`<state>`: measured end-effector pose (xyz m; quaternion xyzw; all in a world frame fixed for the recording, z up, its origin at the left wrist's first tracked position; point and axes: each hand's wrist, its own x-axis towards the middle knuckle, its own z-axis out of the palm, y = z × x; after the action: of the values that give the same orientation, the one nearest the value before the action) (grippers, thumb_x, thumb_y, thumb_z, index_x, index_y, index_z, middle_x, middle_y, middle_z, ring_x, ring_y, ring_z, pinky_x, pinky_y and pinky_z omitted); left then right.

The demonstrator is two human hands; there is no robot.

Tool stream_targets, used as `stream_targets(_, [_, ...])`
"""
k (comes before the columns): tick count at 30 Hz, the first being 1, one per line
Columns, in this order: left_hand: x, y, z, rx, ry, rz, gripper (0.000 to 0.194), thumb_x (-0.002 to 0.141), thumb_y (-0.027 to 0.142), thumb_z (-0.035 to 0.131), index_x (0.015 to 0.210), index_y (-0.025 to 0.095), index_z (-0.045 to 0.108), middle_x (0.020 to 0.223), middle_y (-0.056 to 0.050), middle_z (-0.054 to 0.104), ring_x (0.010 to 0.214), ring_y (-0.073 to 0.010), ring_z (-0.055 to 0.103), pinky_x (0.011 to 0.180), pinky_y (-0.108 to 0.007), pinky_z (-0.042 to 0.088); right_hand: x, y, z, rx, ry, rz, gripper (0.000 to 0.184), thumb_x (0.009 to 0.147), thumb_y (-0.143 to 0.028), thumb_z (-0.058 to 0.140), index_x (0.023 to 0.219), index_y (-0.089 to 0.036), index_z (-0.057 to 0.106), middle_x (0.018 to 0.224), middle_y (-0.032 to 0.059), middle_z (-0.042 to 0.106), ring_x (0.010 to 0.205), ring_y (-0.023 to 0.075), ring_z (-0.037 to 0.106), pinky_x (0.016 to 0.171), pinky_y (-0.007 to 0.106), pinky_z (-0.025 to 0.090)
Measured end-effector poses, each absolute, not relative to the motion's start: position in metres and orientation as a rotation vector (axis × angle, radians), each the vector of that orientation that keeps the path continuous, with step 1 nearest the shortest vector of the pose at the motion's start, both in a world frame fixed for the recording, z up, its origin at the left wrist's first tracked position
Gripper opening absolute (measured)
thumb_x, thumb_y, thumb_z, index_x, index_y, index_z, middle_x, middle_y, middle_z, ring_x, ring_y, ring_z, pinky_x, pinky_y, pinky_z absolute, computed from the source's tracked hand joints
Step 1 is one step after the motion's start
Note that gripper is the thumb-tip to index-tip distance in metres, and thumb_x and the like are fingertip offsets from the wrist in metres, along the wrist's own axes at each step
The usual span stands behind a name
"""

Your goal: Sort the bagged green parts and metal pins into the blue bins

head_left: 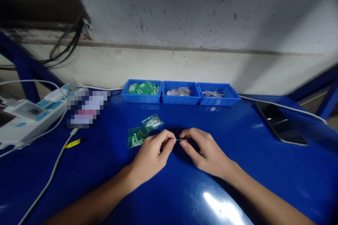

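My left hand (154, 151) and my right hand (203, 149) meet over the middle of the blue table (169, 190). Both are closed in a pinch on one small thin metal pin (181, 140), held level between the fingertips just above the table. Two small clear bags of green and white parts (144, 130) lie flat on the table just left of my left hand. Neither hand touches them.
Three blue bins stand in a row at the back: green parts (142, 91), a clear bag (181, 92), metal pins (218, 94). A phone (280, 123) with a white cable lies at right. A white power strip (29, 116) and cables sit at left.
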<state>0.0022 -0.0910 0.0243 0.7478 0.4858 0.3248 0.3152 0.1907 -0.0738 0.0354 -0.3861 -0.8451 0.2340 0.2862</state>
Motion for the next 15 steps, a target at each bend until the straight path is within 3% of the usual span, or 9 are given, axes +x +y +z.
stream_targets(7, [0.0017, -0.0912, 0.0255, 1.954, 1.273, 0.841, 0.02, 0.094, 0.028, 0.036, 0.083, 0.019, 0.05, 0.065, 0.004, 0.052, 0.058, -0.0098, 0.051, 0.058, -0.022, 0.038, 0.1914, -0.0746, 0.0349, -0.99, -2.276, 0.622, 0.005, 0.087, -0.021, 0.049, 0.09, -0.019, 0.052, 0.078, 0.0021, 0.06, 0.07, 0.0152, 0.054, 0.067, 0.03, 0.041])
stream_targets(15, [0.0021, -0.0919, 0.0248, 1.952, 1.286, 0.852, 0.014, 0.091, 0.029, 0.043, 0.094, 0.02, 0.053, 0.064, 0.005, 0.052, 0.056, -0.0095, 0.05, 0.052, -0.021, 0.036, 0.191, -0.0717, 0.0319, -1.008, -2.25, 0.555, 0.015, 0.092, -0.025, 0.043, 0.086, -0.018, 0.055, 0.075, 0.0027, 0.06, 0.07, 0.0149, 0.055, 0.066, 0.029, 0.04])
